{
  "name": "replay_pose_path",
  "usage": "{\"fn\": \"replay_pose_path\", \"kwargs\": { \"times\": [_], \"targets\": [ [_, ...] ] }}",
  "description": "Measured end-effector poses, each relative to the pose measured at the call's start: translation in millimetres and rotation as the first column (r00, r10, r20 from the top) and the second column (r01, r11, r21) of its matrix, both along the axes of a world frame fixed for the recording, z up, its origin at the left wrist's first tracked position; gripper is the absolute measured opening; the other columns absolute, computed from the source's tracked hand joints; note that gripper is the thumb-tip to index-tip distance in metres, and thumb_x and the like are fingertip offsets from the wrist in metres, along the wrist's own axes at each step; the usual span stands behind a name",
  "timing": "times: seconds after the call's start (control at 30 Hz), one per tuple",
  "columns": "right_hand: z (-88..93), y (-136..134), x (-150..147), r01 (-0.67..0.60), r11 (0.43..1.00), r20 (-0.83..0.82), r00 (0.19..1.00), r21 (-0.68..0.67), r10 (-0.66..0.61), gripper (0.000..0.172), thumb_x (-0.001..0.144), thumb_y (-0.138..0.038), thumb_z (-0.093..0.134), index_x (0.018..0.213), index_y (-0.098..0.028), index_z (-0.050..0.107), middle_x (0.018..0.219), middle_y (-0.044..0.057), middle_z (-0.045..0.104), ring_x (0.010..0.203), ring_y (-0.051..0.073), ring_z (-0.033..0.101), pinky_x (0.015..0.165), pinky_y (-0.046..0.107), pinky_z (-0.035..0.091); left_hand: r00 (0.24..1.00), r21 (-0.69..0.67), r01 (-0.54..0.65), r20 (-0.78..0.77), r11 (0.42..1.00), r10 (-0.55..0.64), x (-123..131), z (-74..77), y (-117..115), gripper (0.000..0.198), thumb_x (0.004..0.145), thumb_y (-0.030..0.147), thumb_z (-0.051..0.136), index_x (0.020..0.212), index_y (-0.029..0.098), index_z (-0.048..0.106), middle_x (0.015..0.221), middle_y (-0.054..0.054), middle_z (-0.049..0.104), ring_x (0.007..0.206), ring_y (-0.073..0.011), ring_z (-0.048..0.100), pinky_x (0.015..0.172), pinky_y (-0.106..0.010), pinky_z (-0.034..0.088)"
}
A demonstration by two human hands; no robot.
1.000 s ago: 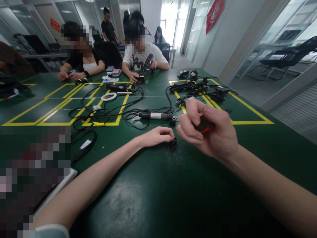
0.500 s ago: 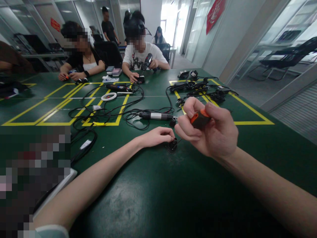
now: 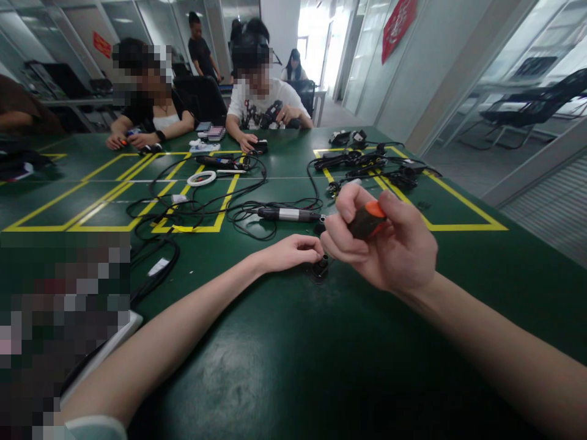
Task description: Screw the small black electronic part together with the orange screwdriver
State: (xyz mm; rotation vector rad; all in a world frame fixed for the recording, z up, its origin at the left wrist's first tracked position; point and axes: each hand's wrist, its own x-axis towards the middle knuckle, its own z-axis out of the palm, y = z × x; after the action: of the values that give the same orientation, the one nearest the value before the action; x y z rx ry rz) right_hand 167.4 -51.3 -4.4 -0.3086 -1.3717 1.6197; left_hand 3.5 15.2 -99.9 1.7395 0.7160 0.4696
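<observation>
Your left hand (image 3: 293, 252) pinched the black part (image 3: 320, 267) on the counter (image 3: 293, 366); right hand (image 3: 389, 250) had fingers closed round the screwdriver (image 3: 368, 220), just above the part. Tip hidden, so prob. work there was not finished.

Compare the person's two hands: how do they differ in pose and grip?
The left hand rests low on the green table; the right hand is raised off it. The left hand's fingertips meet a small black part standing on the table; the right hand is closed round an orange-and-black handle. Both are bare and nearly touching.
</observation>
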Motion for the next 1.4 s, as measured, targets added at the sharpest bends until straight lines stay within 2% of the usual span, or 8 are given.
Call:
{"fn": "replay_pose_path", "kwargs": {
  "times": [0.33, 0.47, 0.7, 0.83, 0.97, 1.17, 1.27, 1.4],
  "targets": [
    [-2.0, 5, 1, 0.051, 0.999, 0.024, 0.998, -0.007, -0.051, 0.055, 0.094, -0.068, 0.057, 0.066, -0.022, 0.052, 0.047, -0.009, 0.030, 0.038, 0.008, 0.022, 0.040, 0.023, 0.024, 0.998, -0.102, -0.001, 0.069, 0.995, 0.008, -1, 7.6, -1, 0.016, 0.079, 0.025, 0.069, 0.090, 0.014, 0.074, 0.091, -0.001, 0.073, 0.089, -0.0155, 0.063, 0.091, -0.029, 0.049],
    [-4.7, 4, 0, 0.094, 0.995, 0.027, 0.995, -0.021, -0.093, 0.045, 0.090, -0.065, 0.066, 0.077, -0.023, 0.054, 0.050, -0.009, 0.039, 0.039, 0.008, 0.028, 0.041, 0.024, 0.028, 0.992, -0.149, -0.037, 0.116, 0.988, 0.054, 0, 7.9, -2, 0.015, 0.076, 0.021, 0.072, 0.089, 0.014, 0.073, 0.090, -0.001, 0.073, 0.088, -0.0141, 0.063, 0.092, -0.029, 0.050],
    [-5.0, 5, -7, 0.144, 0.989, 0.091, 0.985, 0.026, -0.146, 0.061, 0.092, -0.076, 0.055, 0.066, -0.022, 0.053, 0.049, -0.005, 0.042, 0.042, 0.012, 0.042, 0.046, 0.029, 0.040, 0.974, -0.209, -0.063, 0.200, 0.976, 0.105, 1, 1.0, 3, 0.024, 0.067, 0.028, 0.076, 0.087, 0.015, 0.070, 0.090, -0.004, 0.072, 0.089, -0.0162, 0.063, 0.089, -0.032, 0.049],
    [-3.9, 5, -8, 0.167, 0.986, 0.098, 0.981, 0.022, -0.169, 0.065, 0.091, -0.081, 0.051, 0.063, -0.023, 0.052, 0.049, -0.005, 0.041, 0.044, 0.013, 0.042, 0.047, 0.030, 0.042, 0.930, -0.191, -0.159, 0.300, 0.969, 0.212, -2, 17.2, 6, 0.025, 0.071, 0.036, 0.069, 0.087, 0.017, 0.066, 0.089, -0.002, 0.068, 0.088, -0.0152, 0.062, 0.081, -0.027, 0.047],
    [-4.9, 6, -10, 0.136, 0.990, 0.071, 0.988, 0.021, -0.137, 0.066, 0.090, -0.082, 0.051, 0.061, -0.023, 0.052, 0.049, -0.005, 0.041, 0.043, 0.012, 0.039, 0.046, 0.028, 0.039, 0.811, 0.008, -0.315, 0.521, 0.949, 0.265, -10, 63.0, -2, 0.025, 0.083, 0.038, 0.062, 0.095, 0.017, 0.068, 0.100, -0.004, 0.072, 0.090, -0.0143, 0.065, 0.078, -0.026, 0.050],
    [-12.4, 6, -15, 0.120, 0.993, 0.060, 0.991, 0.018, -0.121, 0.070, 0.090, -0.085, 0.044, 0.057, -0.024, 0.049, 0.050, -0.004, 0.037, 0.045, 0.014, 0.039, 0.046, 0.029, 0.040, 0.899, 0.543, -0.257, 0.437, 0.800, -0.008, -16, 126.8, -48, 0.028, 0.099, 0.029, 0.058, 0.124, 0.026, 0.069, 0.137, 0.001, 0.070, 0.131, -0.0181, 0.064, 0.105, -0.029, 0.052],
    [-18.6, 6, -15, 0.161, 0.987, 0.041, 0.986, 0.014, -0.162, 0.065, 0.090, -0.083, 0.049, 0.061, -0.024, 0.051, 0.055, -0.002, 0.042, 0.051, 0.016, 0.044, 0.050, 0.031, 0.046, 0.950, 0.684, -0.168, 0.304, 0.710, -0.069, -11, 136.6, -66, 0.033, 0.097, 0.014, 0.060, 0.125, 0.029, 0.071, 0.137, 0.004, 0.071, 0.130, -0.0161, 0.065, 0.114, -0.033, 0.050],
    [-25.8, 5, -15, 0.224, 0.974, 0.023, 0.974, 0.028, -0.225, 0.049, 0.092, -0.067, 0.063, 0.067, -0.024, 0.059, 0.064, -0.001, 0.053, 0.061, 0.017, 0.052, 0.062, 0.031, 0.054, 0.961, 0.773, -0.188, 0.271, 0.606, -0.048, -7, 133.0, -65, 0.029, 0.094, 0.008, 0.059, 0.099, 0.028, 0.080, 0.110, 0.002, 0.080, 0.119, -0.0182, 0.071, 0.107, -0.036, 0.056]
  ]
}}
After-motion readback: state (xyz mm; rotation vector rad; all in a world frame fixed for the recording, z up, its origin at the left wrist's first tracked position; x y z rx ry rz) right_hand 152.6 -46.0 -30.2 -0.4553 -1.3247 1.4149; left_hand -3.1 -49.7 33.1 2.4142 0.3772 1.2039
